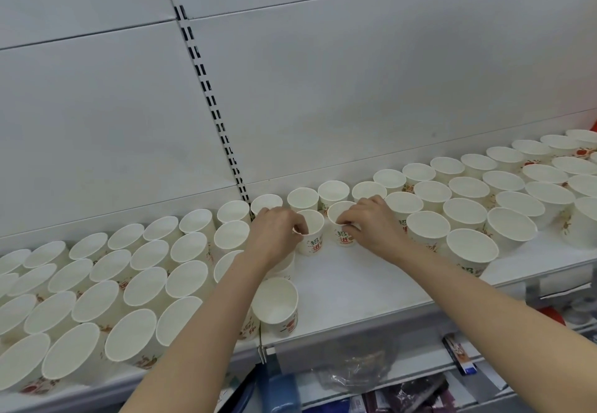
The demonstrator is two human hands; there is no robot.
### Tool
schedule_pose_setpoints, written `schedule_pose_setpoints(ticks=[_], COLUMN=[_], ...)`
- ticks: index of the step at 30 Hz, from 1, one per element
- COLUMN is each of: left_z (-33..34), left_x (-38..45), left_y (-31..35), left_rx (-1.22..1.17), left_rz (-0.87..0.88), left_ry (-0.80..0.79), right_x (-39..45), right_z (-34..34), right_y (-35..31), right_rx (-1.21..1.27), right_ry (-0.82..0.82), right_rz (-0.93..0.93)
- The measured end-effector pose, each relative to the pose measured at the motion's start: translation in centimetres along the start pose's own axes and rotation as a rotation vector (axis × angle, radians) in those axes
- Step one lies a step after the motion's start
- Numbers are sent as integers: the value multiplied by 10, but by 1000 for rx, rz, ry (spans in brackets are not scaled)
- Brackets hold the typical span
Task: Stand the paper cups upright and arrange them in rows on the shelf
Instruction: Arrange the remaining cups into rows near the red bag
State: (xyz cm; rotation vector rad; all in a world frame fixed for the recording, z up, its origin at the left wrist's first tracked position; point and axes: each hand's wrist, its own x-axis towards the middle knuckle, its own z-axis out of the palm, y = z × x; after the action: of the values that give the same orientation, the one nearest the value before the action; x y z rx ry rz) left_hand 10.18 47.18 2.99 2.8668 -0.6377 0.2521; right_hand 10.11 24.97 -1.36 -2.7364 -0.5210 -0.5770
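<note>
Step in hand (judged): seating two cups into the open gap, centre frame, 2nd row from the back.

Near → far:

- Lower centre: lone upright cup [275, 304] near front edge of shelf [355, 286], just R of L forearm. Sits at the edge of the L block, fronting the gap. Elbow drift could tip it, so keep L forearm lifted off it.
- Mid frame: bare white shelf patch betw. the two forearms. This is the gap still to fill, approx. 2–3 rows deep by my estimate.
- L hand [274, 231]: fingers curled, thumb + fingertips pinch the near-left rim of left cup [310, 231]. Cup upright, on shelf, red print faces camera.
- R hand [371, 222]: fingers curled, pinches near rim of right cup [343, 223]. Also upright, print forward. The two cups stand close, small gap betw. them.
- Behind: back row of cups [334, 193] runs along wall panel.

How to do well (judgement): rim pinch is light, paper wall will dent if squeezed. Slide, don't lift. Bring each cup in line w/ the 2nd-row neighbours either side and in front of the back-row cups. Let go straight up so rim isn't dragged.

Around:
- L block of cups [97, 299], lower left, 4–5 rows, upright, tight.
- R block of cups [468, 215], right side, upright, rows running to upper right.
- Slotted upright rail [206, 96], upper centre-left, on back panel.
- Lower right, under shelf: crumpled plastic bag [349, 370], packaged goods; detail unclear.
</note>
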Motion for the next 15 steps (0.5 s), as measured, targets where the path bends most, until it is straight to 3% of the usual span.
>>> schedule_pose_setpoints(ticks=[4,15], left_z=[0,6], left_x=[6,5], left_y=[9,2], left_rx=[-76,62], left_rz=[-1,15], left_ry=[-46,-14], right_x=[-1,-4], right_z=[6,8], right_y=[-1,-13], right_rx=[20,42], right_ry=[60,121], right_rz=[1,55])
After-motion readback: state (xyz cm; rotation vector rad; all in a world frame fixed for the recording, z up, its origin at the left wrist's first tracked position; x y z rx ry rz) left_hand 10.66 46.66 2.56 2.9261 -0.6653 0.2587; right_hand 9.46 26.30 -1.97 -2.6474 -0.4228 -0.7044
